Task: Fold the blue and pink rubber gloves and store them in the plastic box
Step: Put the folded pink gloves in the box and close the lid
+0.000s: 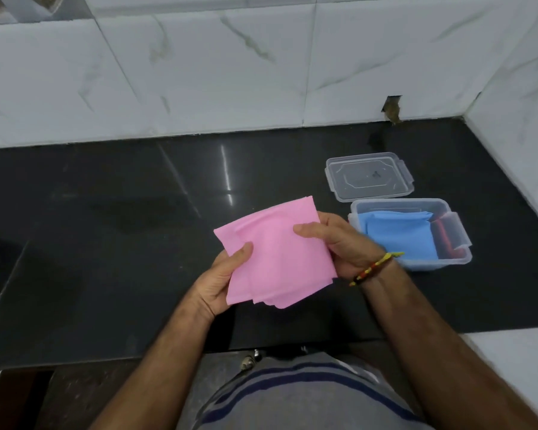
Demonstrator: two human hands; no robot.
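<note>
Pink glove (277, 256) (folded flat) is gripped between left hand (221, 280) and right hand (339, 243).

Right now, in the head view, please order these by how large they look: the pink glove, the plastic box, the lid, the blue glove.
1. pink glove, though it is nearest the camera
2. plastic box
3. lid
4. blue glove, partly hidden inside the box

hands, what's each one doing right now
Left hand: closed on the folded pink rubber glove.
Right hand: closed on the same glove.
</note>
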